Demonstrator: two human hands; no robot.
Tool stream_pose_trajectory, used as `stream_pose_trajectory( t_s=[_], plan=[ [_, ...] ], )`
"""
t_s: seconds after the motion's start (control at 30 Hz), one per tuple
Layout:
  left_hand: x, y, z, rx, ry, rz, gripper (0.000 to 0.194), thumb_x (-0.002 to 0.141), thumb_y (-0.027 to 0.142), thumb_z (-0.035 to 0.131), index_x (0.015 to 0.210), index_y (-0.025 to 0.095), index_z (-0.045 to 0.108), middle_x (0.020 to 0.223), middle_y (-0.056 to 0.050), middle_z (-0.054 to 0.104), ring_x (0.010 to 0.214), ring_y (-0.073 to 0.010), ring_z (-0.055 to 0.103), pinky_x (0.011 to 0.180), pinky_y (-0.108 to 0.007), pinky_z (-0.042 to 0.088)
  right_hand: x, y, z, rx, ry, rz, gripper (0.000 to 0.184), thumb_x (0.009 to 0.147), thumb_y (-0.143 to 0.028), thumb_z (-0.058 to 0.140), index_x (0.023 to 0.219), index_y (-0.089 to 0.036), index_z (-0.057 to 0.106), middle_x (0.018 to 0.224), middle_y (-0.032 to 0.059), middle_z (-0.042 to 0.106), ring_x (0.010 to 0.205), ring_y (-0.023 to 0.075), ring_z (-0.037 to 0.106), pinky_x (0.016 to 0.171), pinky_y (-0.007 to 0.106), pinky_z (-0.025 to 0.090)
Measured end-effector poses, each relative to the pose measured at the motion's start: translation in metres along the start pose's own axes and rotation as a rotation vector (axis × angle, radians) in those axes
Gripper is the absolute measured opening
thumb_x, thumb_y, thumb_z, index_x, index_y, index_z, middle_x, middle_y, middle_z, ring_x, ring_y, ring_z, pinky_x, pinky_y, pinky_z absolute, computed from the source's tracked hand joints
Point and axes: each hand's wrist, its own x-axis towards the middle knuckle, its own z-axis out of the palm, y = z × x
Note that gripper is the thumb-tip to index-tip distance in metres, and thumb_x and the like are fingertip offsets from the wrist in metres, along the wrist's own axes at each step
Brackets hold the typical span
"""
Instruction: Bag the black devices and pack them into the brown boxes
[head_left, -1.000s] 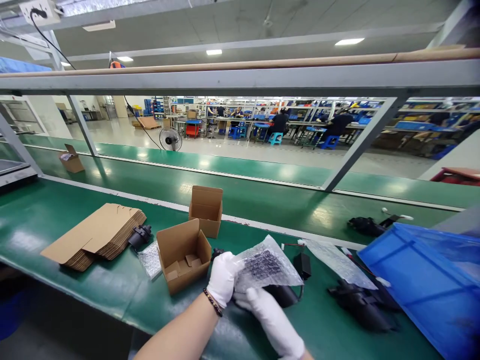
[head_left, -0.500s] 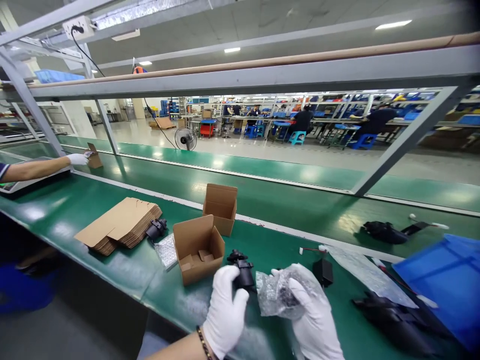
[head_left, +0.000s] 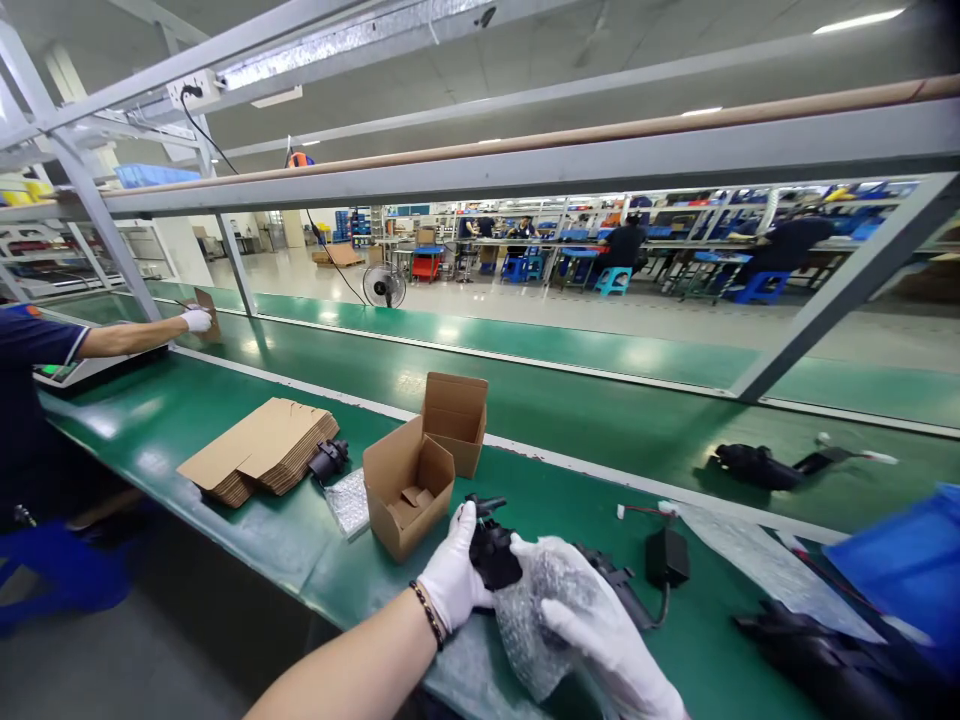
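Black part held in half-closed fingers of the left hand, bubble bag gripped by bent fingers of the right hand, open carton just beyond the left fingers.

A fan shows against the pale floor. Behind and right of the fan is a red bin, perhaps a cart; farther right, a person in dark clothes sits on a turquoise stool. Up and left of the fan is a white socket box.
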Motion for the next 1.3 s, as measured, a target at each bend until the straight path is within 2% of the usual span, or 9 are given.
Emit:
stream_pose_trajectory(
  t_s=[0.07,0.17,0.27,0.4,0.63,0.77,1.0,1.13,1.3],
  plan=[
    [0.004,-0.007,0.004,-0.218,-0.002,0.060,0.080,0.069,0.087,0.048,0.106,0.017,0.060,0.083,-0.007,0.065,0.073,-0.0197,0.063,0.072,-0.035,0.050,-0.012,-0.007,0.006,-0.124,-0.027,-0.097,0.055,0.066,-0.045,0.078,0.115,-0.024,0.062,0.118,0.0135,0.069,0.117,0.0345,0.059,0.106,0.051,0.041],
    [0.004,-0.010,0.014,-0.359,0.098,0.212,0.076,0.068,0.084,0.053,0.116,0.024,0.057,0.088,-0.003,0.065,0.079,-0.0204,0.063,0.079,-0.038,0.051,-0.020,-0.013,0.011,-0.283,0.006,-0.167,0.055,0.066,-0.044,0.078,0.115,-0.023,0.063,0.121,0.0140,0.066,0.115,0.0361,0.060,0.106,0.051,0.042],
    [-0.009,0.000,0.026,-0.129,0.131,0.388,0.064,0.076,0.069,0.064,0.121,0.025,0.057,0.107,-0.005,0.064,0.098,-0.0220,0.061,0.093,-0.038,0.046,-0.017,-0.017,0.017,-0.263,0.138,-0.155,0.067,0.069,-0.041,0.078,0.129,-0.026,0.053,0.136,0.0123,0.056,0.126,0.0350,0.052,0.110,0.050,0.038],
    [-0.031,0.018,0.033,0.261,-0.015,0.537,0.050,0.077,0.056,0.071,0.107,0.018,0.059,0.105,-0.006,0.062,0.101,-0.0207,0.057,0.096,-0.033,0.042,-0.006,-0.021,0.022,-0.067,0.140,-0.221,0.075,0.077,-0.037,0.074,0.141,-0.036,0.036,0.156,0.0079,0.033,0.132,0.0310,0.048,0.105,0.049,0.045],
    [-0.053,0.019,0.026,0.378,-0.070,0.658,0.066,0.069,0.069,0.070,0.106,0.019,0.049,0.104,-0.007,0.056,0.096,-0.0222,0.054,0.087,-0.034,0.043,-0.001,-0.030,0.015,-0.483,-0.062,-0.278,0.043,0.062,-0.028,0.084,0.103,-0.027,0.073,0.136,0.0115,0.058,0.122,0.0357,0.056,0.106,0.052,0.044],
    [-0.064,0.025,0.024,0.511,0.048,0.768,0.050,0.094,0.063,0.036,0.101,0.017,0.055,0.102,-0.009,0.057,0.099,-0.0223,0.054,0.095,-0.036,0.040,-0.002,-0.042,0.025,-0.449,-0.157,-0.269,0.066,0.061,-0.024,0.084,0.125,-0.029,0.065,0.137,0.0101,0.057,0.123,0.0346,0.056,0.105,0.049,0.046],
    [-0.073,0.022,0.019,0.320,0.033,0.707,0.048,0.093,0.061,0.041,0.107,0.016,0.055,0.094,-0.005,0.054,0.093,-0.0205,0.053,0.090,-0.034,0.041,0.005,-0.060,0.039,-0.519,-0.424,-0.297,0.043,0.073,-0.030,0.075,0.115,-0.024,0.068,0.125,0.0137,0.065,0.110,0.0321,0.065,0.092,0.042,0.057],
    [-0.074,0.013,0.013,0.300,0.075,0.741,0.054,0.092,0.060,0.046,0.121,0.015,0.053,0.099,-0.007,0.054,0.097,-0.0220,0.053,0.094,-0.037,0.039,0.002,-0.044,0.046,-0.557,-0.379,-0.257,0.059,0.077,-0.040,0.073,0.131,-0.023,0.056,0.132,0.0136,0.061,0.116,0.0298,0.062,0.094,0.038,0.056],
    [-0.085,0.036,0.013,0.472,0.017,0.783,0.077,0.086,0.071,0.044,0.135,0.012,0.044,0.107,-0.012,0.055,0.101,-0.0261,0.055,0.096,-0.041,0.042,0.014,-0.066,0.058,-0.661,-0.400,-0.493,0.040,0.074,-0.031,0.077,0.112,-0.026,0.067,0.108,0.0074,0.071,0.094,0.0246,0.071,0.081,0.029,0.060]
  ],
)
